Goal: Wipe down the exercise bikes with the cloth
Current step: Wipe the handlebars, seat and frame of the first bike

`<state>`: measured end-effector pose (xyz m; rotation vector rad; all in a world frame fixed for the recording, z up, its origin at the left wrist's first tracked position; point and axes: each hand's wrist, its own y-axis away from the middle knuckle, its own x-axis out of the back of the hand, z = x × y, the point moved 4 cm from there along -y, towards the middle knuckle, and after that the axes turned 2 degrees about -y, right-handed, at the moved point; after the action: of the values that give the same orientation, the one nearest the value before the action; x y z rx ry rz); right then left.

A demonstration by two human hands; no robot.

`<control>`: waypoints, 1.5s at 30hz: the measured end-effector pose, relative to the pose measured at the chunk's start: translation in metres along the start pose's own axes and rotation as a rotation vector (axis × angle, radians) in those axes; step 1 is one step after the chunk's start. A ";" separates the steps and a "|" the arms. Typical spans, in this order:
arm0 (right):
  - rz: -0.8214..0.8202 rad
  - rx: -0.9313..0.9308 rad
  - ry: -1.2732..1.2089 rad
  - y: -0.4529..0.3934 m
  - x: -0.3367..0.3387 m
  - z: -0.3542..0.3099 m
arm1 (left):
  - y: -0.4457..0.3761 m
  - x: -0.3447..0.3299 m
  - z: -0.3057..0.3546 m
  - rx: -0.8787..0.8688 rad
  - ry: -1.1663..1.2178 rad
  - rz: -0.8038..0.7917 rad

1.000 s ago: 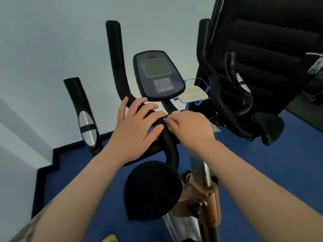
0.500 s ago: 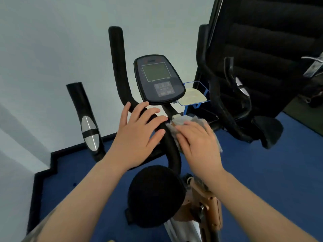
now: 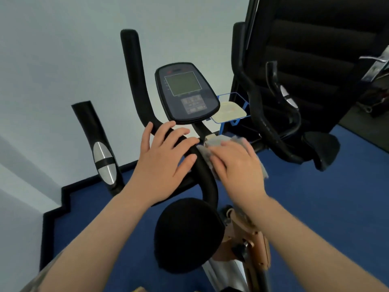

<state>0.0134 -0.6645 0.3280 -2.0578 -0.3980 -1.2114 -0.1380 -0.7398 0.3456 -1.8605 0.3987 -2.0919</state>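
An exercise bike stands right in front of me, with black foam handlebars (image 3: 134, 81) and a dark console (image 3: 186, 92) at the centre. My left hand (image 3: 164, 159) rests flat on the handlebar crossbar just below the console, fingers spread. My right hand (image 3: 237, 165) presses a grey-white cloth (image 3: 212, 144) against the right side of the curved black bar (image 3: 207, 182) beside the console stem. Most of the cloth is hidden under my palm; its edges stick out above and to the right.
A black round pad (image 3: 187, 234) and an orange-brown frame clamp (image 3: 248, 243) lie below my hands. A second bike's black handlebar (image 3: 267, 127) and a large black padded machine (image 3: 315, 49) stand at the right. A blue wire holder (image 3: 231, 110) sits behind the console. Blue carpet (image 3: 315, 197) runs to a pale wall.
My right hand has slid the cloth down and back from the console stem along the curved bar, and its fingers have flattened out. My left hand has stayed on the crossbar.
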 end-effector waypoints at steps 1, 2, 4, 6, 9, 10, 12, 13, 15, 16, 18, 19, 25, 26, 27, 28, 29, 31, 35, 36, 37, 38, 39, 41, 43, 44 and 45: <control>-0.092 -0.017 0.052 -0.015 -0.001 -0.003 | 0.000 -0.001 0.000 0.001 -0.001 0.002; -0.143 -0.018 0.090 -0.025 -0.002 -0.007 | 0.000 -0.001 -0.001 0.006 -0.002 0.006; -0.127 -0.036 0.093 -0.026 -0.007 -0.012 | 0.001 0.000 0.000 0.011 0.000 0.009; 0.002 -0.037 -0.046 -0.002 -0.003 -0.012 | 0.001 0.000 0.000 0.011 0.002 0.009; 0.082 0.001 -0.094 0.016 0.004 -0.004 | 0.000 0.000 0.000 0.004 0.002 0.009; 0.035 -0.003 -0.054 0.004 0.003 -0.002 | 0.000 0.000 -0.001 0.004 0.000 0.007; -0.120 -0.032 0.084 -0.024 -0.004 -0.006 | 0.000 -0.001 -0.001 0.007 0.003 0.002; -0.154 -0.023 0.131 -0.032 -0.007 -0.010 | 0.000 -0.001 -0.001 0.014 0.002 0.000; -0.135 -0.037 0.139 -0.030 -0.011 -0.012 | 0.001 -0.001 0.000 0.017 0.001 -0.004; -0.064 -0.050 0.065 -0.020 -0.009 -0.011 | 0.001 0.000 0.000 0.015 0.003 -0.005; 0.148 -0.001 -0.107 0.012 -0.001 -0.008 | 0.001 0.000 0.000 0.012 0.010 0.001; 0.183 0.019 -0.123 0.020 0.003 -0.005 | 0.001 0.000 -0.001 0.012 0.014 0.002; -0.123 -0.011 0.104 -0.025 -0.003 -0.010 | 0.000 0.000 -0.001 0.021 0.011 -0.003; -0.088 -0.014 0.062 -0.020 -0.003 -0.009 | 0.000 0.000 0.000 0.019 0.009 -0.002; -0.015 -0.011 -0.012 -0.008 0.000 -0.008 | 0.001 0.001 0.000 0.018 0.007 0.000; 0.097 0.007 -0.083 0.009 0.003 -0.006 | 0.001 0.001 0.000 0.017 0.008 0.003; 0.181 0.017 -0.119 0.024 0.006 -0.004 | 0.001 0.001 0.000 0.016 0.009 0.005; 0.185 0.040 -0.114 0.024 0.008 0.001 | 0.000 0.001 0.000 0.017 0.012 0.003; -0.076 -0.033 0.055 -0.019 -0.002 -0.009 | 0.000 -0.001 0.000 0.023 0.011 0.005; -0.086 -0.049 0.075 -0.021 -0.005 -0.011 | 0.000 -0.001 0.000 0.027 0.009 0.005; -0.073 -0.065 0.061 -0.017 -0.006 -0.010 | 0.000 0.000 0.001 0.025 0.009 0.002; -0.027 -0.062 0.022 -0.008 -0.005 -0.010 | 0.000 0.000 0.001 0.022 0.009 0.001; 0.054 -0.035 -0.025 0.004 -0.003 -0.008 | 0.000 0.000 0.001 0.019 0.009 0.003; 0.113 0.000 -0.039 0.016 0.003 -0.005 | 0.001 0.000 0.001 0.014 0.010 0.013; 0.003 -0.020 0.017 -0.003 0.002 -0.004 | 0.000 0.000 0.000 0.010 0.013 0.017; -0.082 -0.044 0.061 -0.016 -0.002 -0.007 | 0.000 -0.001 -0.001 0.011 0.012 0.015; -0.140 -0.048 0.089 -0.025 -0.004 -0.010 | 0.000 -0.001 -0.001 0.015 0.009 0.011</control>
<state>-0.0097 -0.6538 0.3385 -2.0363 -0.4821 -1.4031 -0.1387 -0.7390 0.3447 -1.8372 0.3935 -2.0915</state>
